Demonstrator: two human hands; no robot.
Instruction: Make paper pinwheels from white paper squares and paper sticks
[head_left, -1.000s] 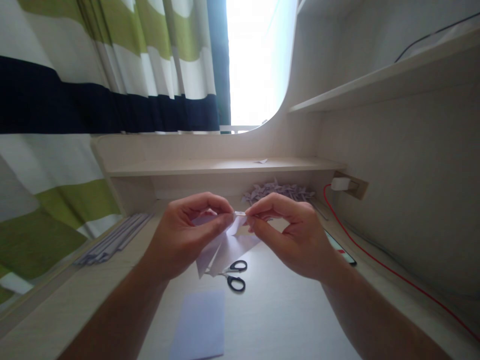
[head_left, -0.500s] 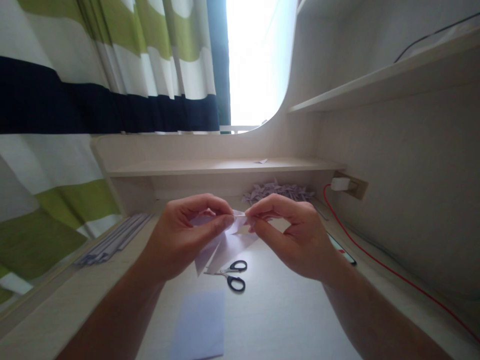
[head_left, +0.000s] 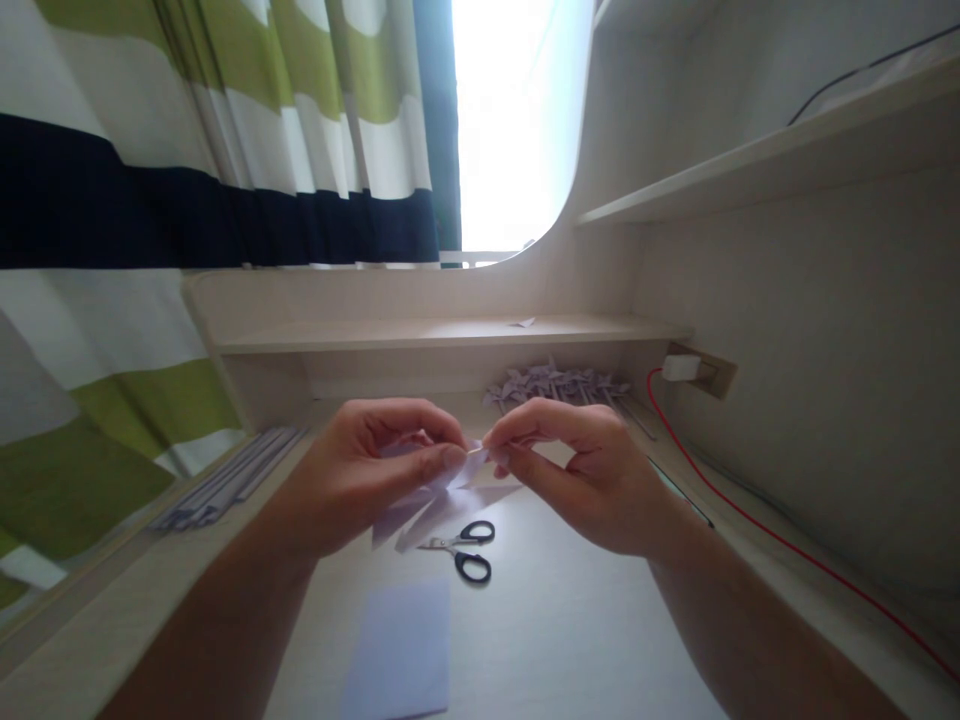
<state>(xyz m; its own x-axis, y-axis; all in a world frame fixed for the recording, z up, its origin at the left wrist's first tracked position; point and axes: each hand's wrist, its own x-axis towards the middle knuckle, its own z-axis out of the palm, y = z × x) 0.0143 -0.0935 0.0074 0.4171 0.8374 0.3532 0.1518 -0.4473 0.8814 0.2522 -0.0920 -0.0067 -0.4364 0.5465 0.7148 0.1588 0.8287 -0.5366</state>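
Both hands meet in the air above the desk, pinching a sheet of pale lilac paper. My left hand [head_left: 390, 480] is closed, thumb against forefinger, on one part of the paper [head_left: 442, 498]. Facing it, my right hand [head_left: 574, 470] pinches the same piece at its upper right edge. A thin light line runs between the two sets of fingertips; whether it is a fold or a narrow strip I cannot tell. Slit-like flaps of the paper hang below my left fingers. Black-handled scissors [head_left: 471, 568] lie on the desk just beneath.
Flat lilac paper [head_left: 401, 650] lies nearer me. Rolled paper sticks [head_left: 225, 480] are stacked at the left. Folded paper pinwheels [head_left: 559, 383] are heaped at the back. A phone [head_left: 682, 492] and a red cable [head_left: 750, 528] are at the right. A paper scrap [head_left: 523, 323] rests on the shelf.
The paper has tilted and its hanging flaps have shifted left. My left hand has dropped slightly, and my right fingertips have moved a little left along the edge.
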